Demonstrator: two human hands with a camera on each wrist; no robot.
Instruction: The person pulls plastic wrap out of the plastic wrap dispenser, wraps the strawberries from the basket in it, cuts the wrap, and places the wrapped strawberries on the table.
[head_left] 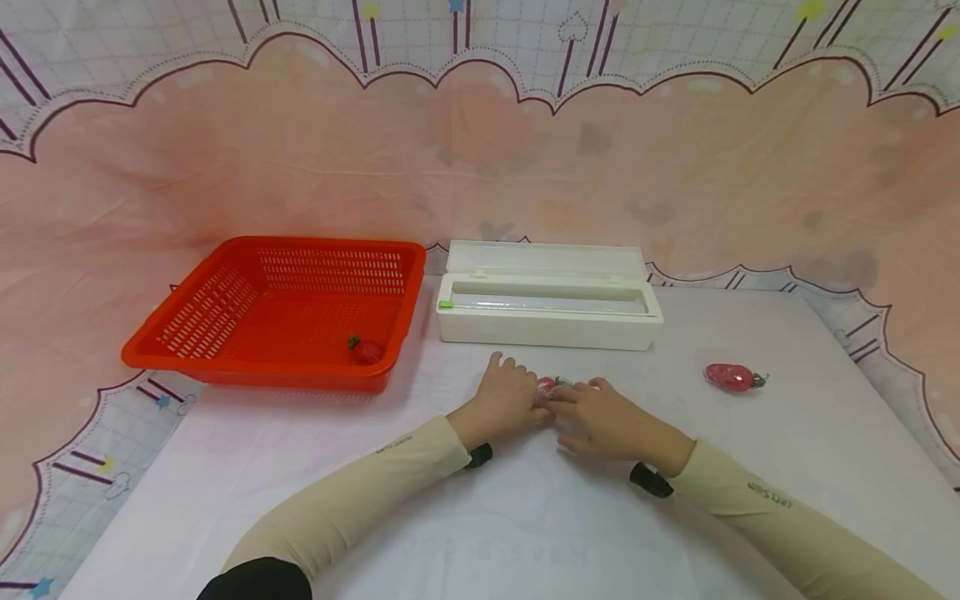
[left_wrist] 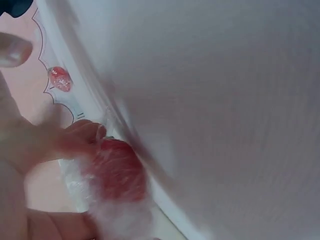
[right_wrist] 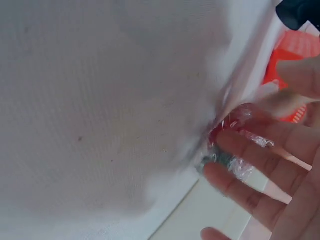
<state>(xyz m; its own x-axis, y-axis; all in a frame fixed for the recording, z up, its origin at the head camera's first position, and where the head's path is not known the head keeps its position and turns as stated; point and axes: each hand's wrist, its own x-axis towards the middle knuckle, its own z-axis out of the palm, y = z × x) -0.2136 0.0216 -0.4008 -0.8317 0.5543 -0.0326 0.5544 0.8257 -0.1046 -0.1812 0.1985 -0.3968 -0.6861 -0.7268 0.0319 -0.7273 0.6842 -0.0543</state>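
Observation:
A red strawberry [head_left: 546, 387] wrapped in clear plastic film lies between the two hands, in front of the white box; its green top shows in the right wrist view. On its left, the left hand [head_left: 506, 396] holds the wrapped strawberry [left_wrist: 120, 172]. From the other side, the right hand [head_left: 611, 421] touches the film-covered fruit [right_wrist: 227, 127] with nearly straight fingers [right_wrist: 250, 197]. Blur in the left wrist view hides part of the finger contact.
Behind the hands stands a white cling film dispenser [head_left: 551, 329], lid up. To the left, a red plastic basket [head_left: 281, 379] contains one strawberry [head_left: 367, 351]. Another film-wrapped strawberry [head_left: 733, 377] lies at the right on the white tabletop [head_left: 525, 533].

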